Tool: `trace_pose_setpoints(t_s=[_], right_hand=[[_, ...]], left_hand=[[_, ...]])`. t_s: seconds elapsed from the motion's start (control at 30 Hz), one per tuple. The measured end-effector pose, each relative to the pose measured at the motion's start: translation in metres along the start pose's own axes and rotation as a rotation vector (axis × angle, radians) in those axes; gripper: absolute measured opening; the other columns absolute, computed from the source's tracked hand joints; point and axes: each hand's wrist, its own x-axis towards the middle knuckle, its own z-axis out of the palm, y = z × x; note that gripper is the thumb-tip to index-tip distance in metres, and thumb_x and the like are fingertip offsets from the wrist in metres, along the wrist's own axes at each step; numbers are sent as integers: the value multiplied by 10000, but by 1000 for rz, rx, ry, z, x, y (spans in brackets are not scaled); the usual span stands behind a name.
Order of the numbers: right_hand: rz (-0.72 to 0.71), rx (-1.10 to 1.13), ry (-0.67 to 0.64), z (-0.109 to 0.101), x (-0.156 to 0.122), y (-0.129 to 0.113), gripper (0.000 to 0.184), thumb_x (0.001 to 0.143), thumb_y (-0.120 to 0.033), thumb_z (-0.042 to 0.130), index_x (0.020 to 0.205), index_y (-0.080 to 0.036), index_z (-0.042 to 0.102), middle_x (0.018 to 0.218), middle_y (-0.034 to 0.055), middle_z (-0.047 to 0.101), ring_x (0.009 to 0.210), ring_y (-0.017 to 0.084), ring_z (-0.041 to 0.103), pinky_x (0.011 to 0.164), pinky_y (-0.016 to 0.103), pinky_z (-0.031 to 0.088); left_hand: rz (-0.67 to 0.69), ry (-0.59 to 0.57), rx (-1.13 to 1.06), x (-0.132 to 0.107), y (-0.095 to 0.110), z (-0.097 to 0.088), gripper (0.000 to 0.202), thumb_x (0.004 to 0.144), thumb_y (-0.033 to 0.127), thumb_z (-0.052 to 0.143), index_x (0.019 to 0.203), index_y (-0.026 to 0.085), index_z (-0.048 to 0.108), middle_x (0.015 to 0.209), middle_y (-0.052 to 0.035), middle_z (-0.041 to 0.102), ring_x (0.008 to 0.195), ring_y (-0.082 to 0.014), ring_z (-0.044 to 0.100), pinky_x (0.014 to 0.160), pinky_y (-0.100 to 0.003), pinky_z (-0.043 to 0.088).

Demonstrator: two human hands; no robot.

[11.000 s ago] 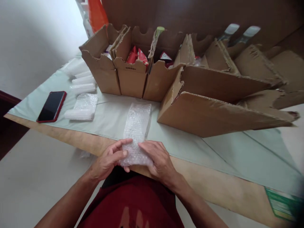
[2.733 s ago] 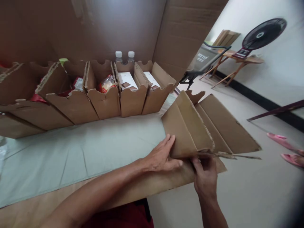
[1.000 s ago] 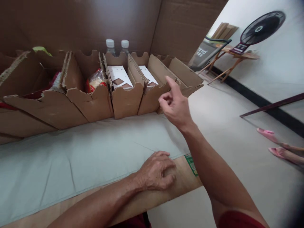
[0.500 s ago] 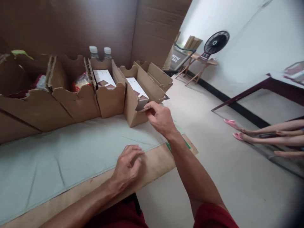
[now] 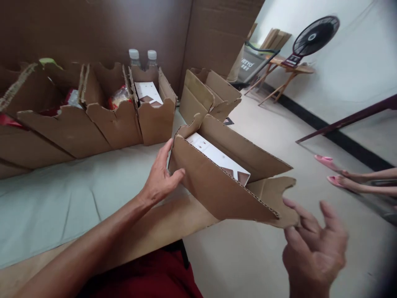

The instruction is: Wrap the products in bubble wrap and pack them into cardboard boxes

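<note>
A cardboard bin (image 5: 217, 186) stands out over the table's front edge, turned at an angle. Inside it lies a white box (image 5: 217, 155) with brown shapes printed on one end. My right hand (image 5: 316, 244) pinches the bin's low front lip between thumb and finger, its other fingers raised and slightly blurred. At the bin's far left corner is my left hand (image 5: 163, 176), fingers stretched and thumb apart, resting against the cardboard. Another bin (image 5: 156, 124) in the row behind holds a similar white box (image 5: 149, 94).
More cardboard bins (image 5: 113, 128) line the back of the cloth-covered table (image 5: 77, 198), with packets inside. Two white-capped bottles (image 5: 134, 56) stand behind them. An angled bin (image 5: 198, 95) sits right. Beyond are a fan (image 5: 313, 37), a small wooden table (image 5: 297, 71) and a person's legs (image 5: 366, 184).
The bin with the white box has come out of the row towards me and to the right, with my right hand on its lip. My left hand has risen to its far corner.
</note>
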Motion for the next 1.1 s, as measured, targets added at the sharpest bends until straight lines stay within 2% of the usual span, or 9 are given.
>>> trace_pose_setpoints(t_s=[0.1, 0.23, 0.37, 0.53, 0.67, 0.77, 0.87, 0.97, 1.1], right_hand=[[127, 11, -165, 13, -20, 11, 686, 864, -528, 735, 1481, -290, 555, 1390, 161, 669, 1326, 389, 613, 1125, 626, 467], [140, 9, -297, 48, -16, 2, 633, 869, -521, 729, 1420, -245, 583, 1396, 157, 647, 1388, 386, 551, 1196, 599, 397], [55, -47, -448, 102, 16, -23, 512, 827, -501, 769, 1251, -242, 645, 1202, 128, 721, 1186, 367, 662, 1075, 564, 501], [-114, 93, -694, 194, 49, -51, 321, 877, -372, 641, 1169, -240, 610, 1140, 101, 733, 1008, 285, 695, 922, 473, 576], [-147, 210, -759, 245, 54, -56, 372, 887, -346, 607, 1246, -261, 560, 1207, 88, 718, 1011, 260, 693, 895, 449, 586], [-76, 195, -735, 257, 46, -44, 357, 892, -386, 614, 1220, -253, 568, 1142, 89, 733, 968, 264, 702, 825, 429, 587], [18, 148, -756, 261, 35, -29, 334, 896, -450, 619, 1150, -234, 597, 983, 75, 743, 867, 259, 696, 756, 405, 571], [48, 113, -754, 268, 28, -24, 352, 900, -502, 603, 1102, -214, 616, 894, 65, 732, 794, 246, 670, 744, 397, 551], [27, 27, -758, 277, 27, -27, 384, 876, -544, 588, 1046, -202, 621, 871, 80, 721, 767, 249, 649, 732, 395, 526]], left_hand=[[-36, -22, -107, 4, 8, 12, 740, 792, 281, 674, 1497, 222, 459, 1531, -128, 558, 1405, -348, 517, 1197, -578, 404], [-104, 80, -125, -23, 15, 5, 631, 814, 275, 670, 1423, 217, 514, 1396, -116, 637, 1290, -312, 596, 1137, -522, 476], [-124, 300, -102, -53, 13, -33, 608, 838, 280, 694, 1413, 212, 509, 1373, -124, 625, 1282, -296, 605, 1138, -494, 474], [-64, 625, -27, -61, -2, -94, 597, 796, 277, 736, 1355, 223, 533, 1332, -105, 635, 1308, -293, 590, 1155, -484, 462], [-48, 679, 18, -64, -22, -127, 660, 765, 277, 752, 1379, 232, 514, 1339, -101, 625, 1293, -277, 594, 1125, -440, 476], [-217, 592, 69, -71, -36, -135, 455, 801, 287, 721, 1234, 220, 598, 1079, -59, 673, 1026, -230, 658, 940, -387, 544], [-371, 520, 130, -76, -46, -135, 270, 847, 314, 675, 1096, 219, 632, 876, -23, 625, 823, -202, 603, 765, -351, 524], [-379, 524, 172, -75, -51, -137, 254, 863, 319, 643, 1095, 215, 623, 926, -31, 639, 844, -201, 590, 752, -340, 498], [-368, 555, 204, -68, -49, -141, 300, 874, 292, 584, 1156, 192, 609, 987, -50, 673, 916, -215, 610, 837, -369, 511]])
